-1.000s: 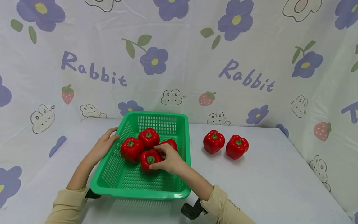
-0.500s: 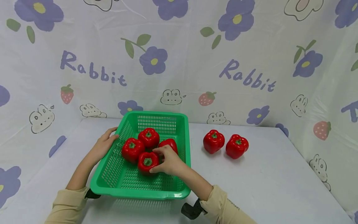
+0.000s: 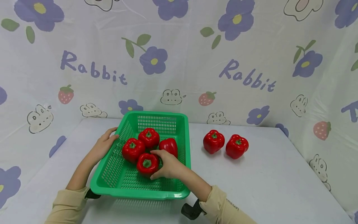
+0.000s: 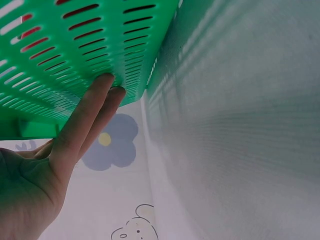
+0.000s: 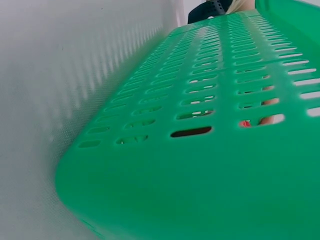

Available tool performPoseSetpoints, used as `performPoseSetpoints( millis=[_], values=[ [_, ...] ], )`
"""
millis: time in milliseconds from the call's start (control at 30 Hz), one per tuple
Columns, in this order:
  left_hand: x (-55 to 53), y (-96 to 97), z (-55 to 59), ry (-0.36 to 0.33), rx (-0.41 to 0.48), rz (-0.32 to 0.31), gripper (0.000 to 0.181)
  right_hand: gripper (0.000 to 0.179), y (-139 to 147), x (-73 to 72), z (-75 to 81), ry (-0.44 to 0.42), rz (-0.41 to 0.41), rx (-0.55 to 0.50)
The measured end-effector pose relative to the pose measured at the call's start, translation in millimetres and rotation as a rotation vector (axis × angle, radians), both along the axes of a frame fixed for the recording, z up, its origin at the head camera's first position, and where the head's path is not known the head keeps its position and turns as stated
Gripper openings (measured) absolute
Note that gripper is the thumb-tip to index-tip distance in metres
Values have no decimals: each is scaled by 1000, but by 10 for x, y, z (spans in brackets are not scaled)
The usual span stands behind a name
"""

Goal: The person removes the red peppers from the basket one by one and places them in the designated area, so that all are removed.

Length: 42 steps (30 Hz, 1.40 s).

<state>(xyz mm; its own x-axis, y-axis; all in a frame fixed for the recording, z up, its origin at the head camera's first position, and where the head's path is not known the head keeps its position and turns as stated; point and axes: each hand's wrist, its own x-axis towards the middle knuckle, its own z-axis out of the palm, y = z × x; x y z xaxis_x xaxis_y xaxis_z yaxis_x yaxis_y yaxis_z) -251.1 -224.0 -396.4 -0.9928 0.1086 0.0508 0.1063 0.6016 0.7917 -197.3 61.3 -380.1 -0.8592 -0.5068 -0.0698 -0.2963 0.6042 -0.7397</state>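
Note:
In the head view, a green plastic basket with slotted walls holds several red bell peppers. My left hand rests against its left rim; the left wrist view shows two straight fingers touching the outer wall. Inside the basket, my right hand is spread beside the front bell pepper, fingertips and thumb at its right edge, a gap showing between palm and pepper. A left pepper, a back pepper and a right pepper, lying on its side, are close by. The right wrist view shows mostly basket wall.
Two more bell peppers, one nearer the basket and one farther right, stand on the white table. A patterned curtain hangs behind the table.
The front pepper has shifted slightly left and toward me, its stem turning upward. My right hand has moved a little nearer and spread wider, uncovering more of the right pepper. The left hand stays put.

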Motion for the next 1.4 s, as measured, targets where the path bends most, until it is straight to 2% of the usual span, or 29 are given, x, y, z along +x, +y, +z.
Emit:
performPoseSetpoints(
  millis=[200,367,633,1000,1133,1400],
  values=[
    [6,-9,7,-3,-6,2,58,64,-9,5,-8,55,-21,-18],
    [3,-25,2,2,-9,6,57,58,-19,2,-3,49,-28,-47],
    [4,-43,-1,2,0,6,57,57,-31,11,8,26,-22,-143],
    [-12,-22,-31,1,30,-9,59,59,3,3,13,36,-72,-261],
    [-23,-16,-41,2,35,-9,58,57,27,8,19,33,-84,-327],
    [-12,-8,-27,9,25,-3,58,57,149,31,103,25,-159,-479]
  ],
)
